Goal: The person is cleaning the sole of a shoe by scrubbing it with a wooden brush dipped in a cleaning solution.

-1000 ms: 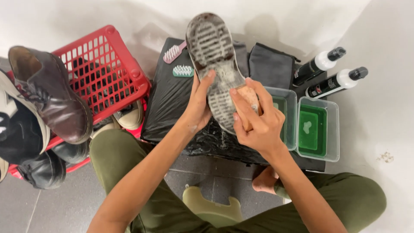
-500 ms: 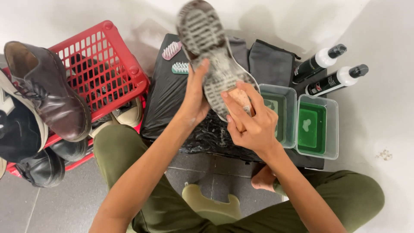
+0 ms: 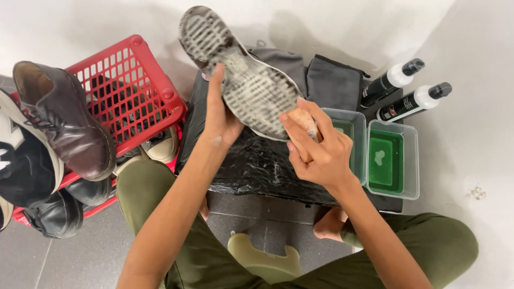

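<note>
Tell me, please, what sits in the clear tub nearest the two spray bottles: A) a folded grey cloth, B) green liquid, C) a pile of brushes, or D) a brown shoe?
B: the clear tub beside the two spray bottles holds green liquid, with no brush, cloth or shoe inside it.

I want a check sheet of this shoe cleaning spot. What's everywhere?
Surface: black plastic sheet over grey tiled floor.
Job's things: shoe held sole up, sole soapy; wooden brush against it.
Clutter: red basket with shoes, brown shoe on top; two tubs of green liquid; two bottles; grey cloths.
Hands: left hand grips shoe; right hand grips brush.
Cables: nothing seen.
Surroundings: white wall.
</note>
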